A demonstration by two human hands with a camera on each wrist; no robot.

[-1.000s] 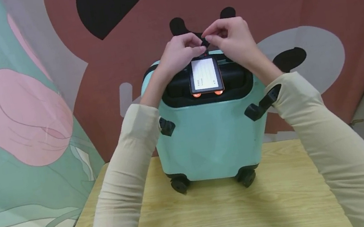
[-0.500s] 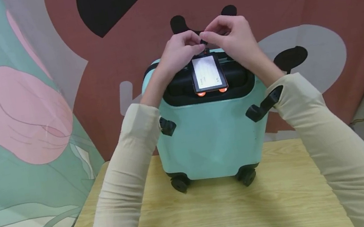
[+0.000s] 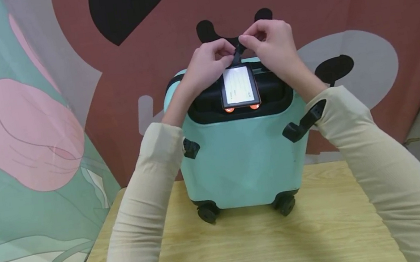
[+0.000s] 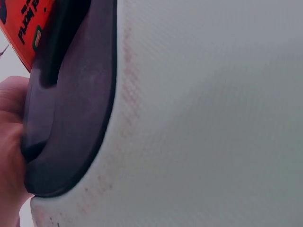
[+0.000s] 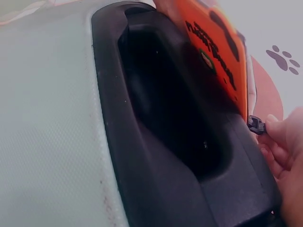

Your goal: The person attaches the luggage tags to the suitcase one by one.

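at the far edge of the wooden desk (image 3: pixel 252 251), a mint suitcase (image 3: pixel 243 162) stands upright on its wheels. the left hand (image 3: pixel 206 66) and right hand (image 3: pixel 272 47) meet above its black top handle recess (image 3: pixel 205 102), fingers curled and pinching the black strap (image 3: pixel 237 51) of an orange luggage tag (image 3: pixel 239 86). since a second ago the strap has been pulled up and taut and the tag has shifted slightly, so the fastening looks underway, not finished.

surface: light wooden table (image 3: pixel 252 251) | on it: mint-green suitcase (image 3: pixel 243 162), upright on black wheels
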